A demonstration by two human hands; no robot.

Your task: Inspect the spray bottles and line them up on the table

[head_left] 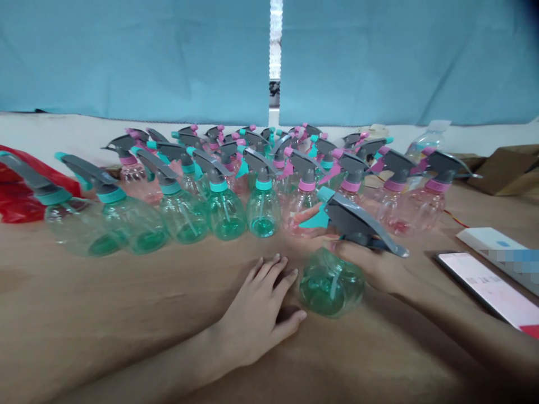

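Observation:
A green spray bottle [332,283] with a grey and teal trigger head is in my right hand [362,258]. The fingers wrap round its neck, just under the head, and the bottle leans slightly. My left hand [259,306] lies flat on the table to the left of it, fingers spread, holding nothing. Beyond my hands runs a front row of spray bottles: green ones with teal collars, such as one green bottle [264,210], to the left, and pink ones, such as one pink bottle [398,210], to the right. All their nozzles point left.
More spray bottles crowd behind the front row. A red plastic bag [25,182] lies at the far left. At the right are a lit phone [484,283], a white box [501,247], a cardboard box [511,168] and a clear bottle [429,137]. A blue cloth [147,62] hangs behind.

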